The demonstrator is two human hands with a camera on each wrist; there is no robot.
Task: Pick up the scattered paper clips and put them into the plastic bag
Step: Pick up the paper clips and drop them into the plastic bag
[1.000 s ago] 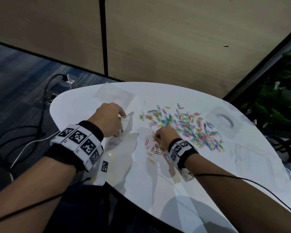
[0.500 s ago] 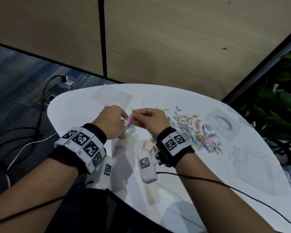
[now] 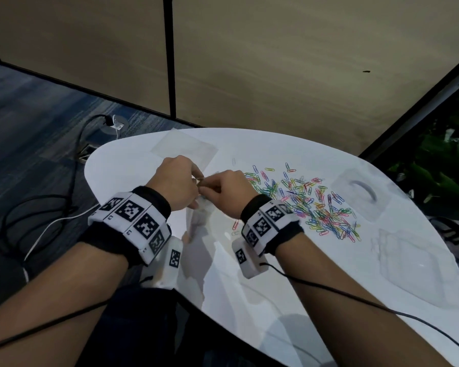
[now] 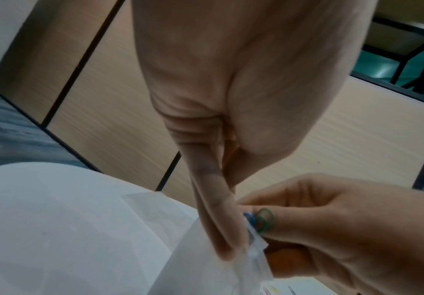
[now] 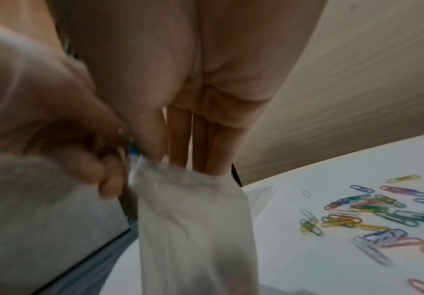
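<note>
A small clear plastic bag (image 3: 199, 217) hangs above the white table (image 3: 249, 300), and my left hand (image 3: 176, 181) pinches its rim (image 4: 252, 247) between thumb and fingers. My right hand (image 3: 224, 193) is at the bag's mouth. It pinches a blue and a green paper clip (image 4: 262, 219), and its fingers (image 5: 198, 151) dip into the opening of the bag (image 5: 193, 229). The scattered pile of coloured paper clips (image 3: 316, 207) lies on the table to the right of both hands, also seen in the right wrist view as loose clips (image 5: 372, 215).
A flat clear bag (image 3: 183, 148) lies behind the hands. Another with a handle cut-out (image 3: 361, 194) and crumpled clear plastic (image 3: 414, 252) lie at the right. Cables (image 3: 37, 207) run over the floor on the left. Wood partitions stand behind, plants (image 3: 448, 168) at the right.
My right hand left the pile, carried clips leftward and now has its fingers in the bag's mouth. My left hand raised the bag off the table.
</note>
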